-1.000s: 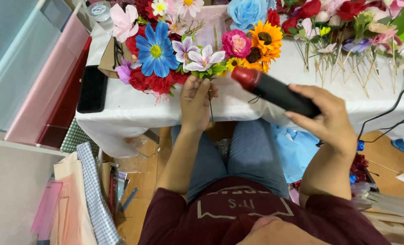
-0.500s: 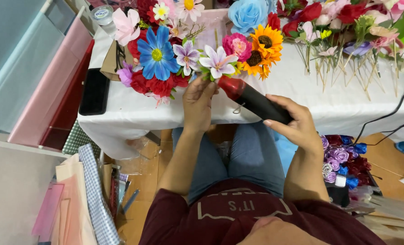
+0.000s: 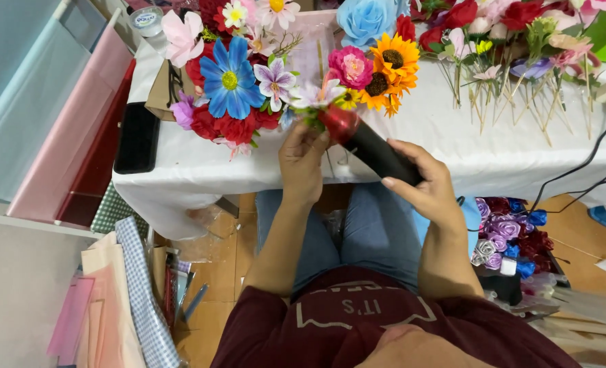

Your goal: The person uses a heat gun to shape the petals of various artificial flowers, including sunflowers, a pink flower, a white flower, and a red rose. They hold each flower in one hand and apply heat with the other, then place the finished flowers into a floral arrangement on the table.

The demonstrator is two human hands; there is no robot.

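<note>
Both forearms reach up toward twelve o'clock from the torso. The left hand (image 3: 303, 160) sits at eleven o'clock, fingers curled in a pinch. The right hand (image 3: 422, 180), at one o'clock, is closed in a grasp, wrist bent inward.

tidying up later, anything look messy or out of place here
Nothing looks damaged or spilled. The loose flower stems lie scattered on the white table, and a black cord trails over its edge. The left hand holds a small flower.
</note>
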